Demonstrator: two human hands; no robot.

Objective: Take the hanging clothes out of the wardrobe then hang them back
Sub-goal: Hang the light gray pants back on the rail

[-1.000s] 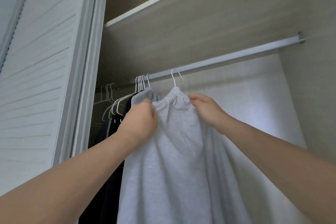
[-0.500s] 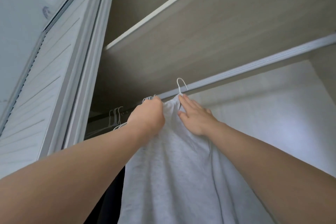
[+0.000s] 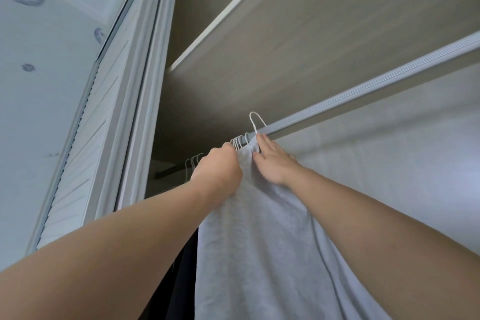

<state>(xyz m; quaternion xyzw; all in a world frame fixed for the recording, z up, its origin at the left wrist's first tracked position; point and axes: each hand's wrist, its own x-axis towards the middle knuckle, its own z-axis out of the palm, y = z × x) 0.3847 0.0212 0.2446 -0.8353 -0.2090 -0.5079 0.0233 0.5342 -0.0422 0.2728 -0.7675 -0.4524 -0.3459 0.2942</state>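
View: steep upward look into the wardrobe.

- Light grey garment [image 3: 259, 254] hangs from a white wire hanger; its gathered top is just under the rail [image 3: 363, 97], left of centre frame.
- Hanger hook [image 3: 255, 122] stands up at the rail's near edge. I cannot tell whether it sits over the rail.
- Left hand [image 3: 217, 171]: fingers curled, gripping the garment's top on its left side.
- Right hand [image 3: 275, 161]: fingers straight, lying flat against the fabric just below the hook, holding nothing.
- Cluster of other white hooks [image 3: 239, 141] on the rail, touching the garment's left edge; a few more hooks [image 3: 193, 161] farther left.
- Dark clothes [image 3: 187, 267] hang left of the grey garment, mostly hidden by the left forearm.

Surroundings: ribbed grey metal rail running up to the right; beige wood-grain shelf [image 3: 311, 34] above it with a pale front edge; pale back wall [image 3: 402, 163] of the wardrobe; white louvred sliding door [image 3: 91, 150] at left; white ceiling [image 3: 39, 34] with faint grey marks.
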